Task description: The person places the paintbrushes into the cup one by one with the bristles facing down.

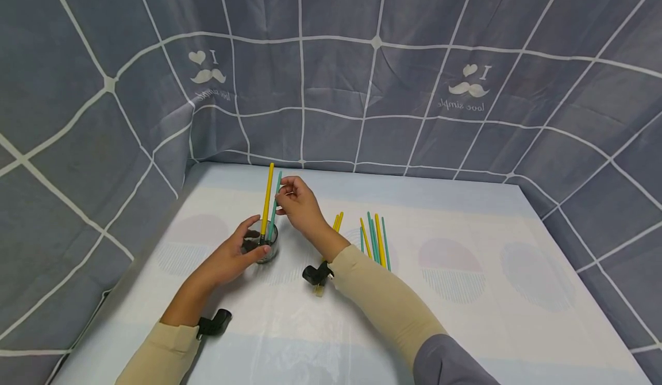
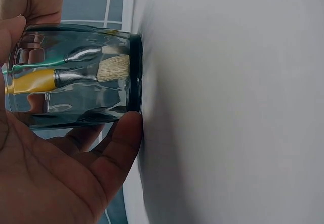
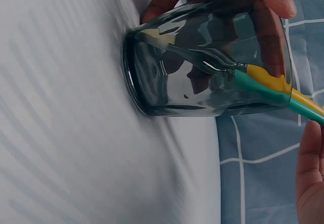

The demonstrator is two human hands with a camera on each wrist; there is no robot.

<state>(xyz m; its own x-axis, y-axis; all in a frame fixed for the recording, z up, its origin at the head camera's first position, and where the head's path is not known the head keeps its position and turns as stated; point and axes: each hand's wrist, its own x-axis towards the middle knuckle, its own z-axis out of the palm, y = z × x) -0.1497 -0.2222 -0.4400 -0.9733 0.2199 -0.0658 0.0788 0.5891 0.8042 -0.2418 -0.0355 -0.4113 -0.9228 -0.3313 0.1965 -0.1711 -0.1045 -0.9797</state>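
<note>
Standing bristle-down, two slanted paintbrushes point(image 1: 267, 198)

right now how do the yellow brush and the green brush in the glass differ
The yellow brush has a thicker handle than the green brush. The yellow brush's bristles look broader; the green brush's tuft is narrower. The right hand has its fingers at the green brush's handle, while the yellow brush stands free of that hand. Both stand bristles down in the glass.
</note>
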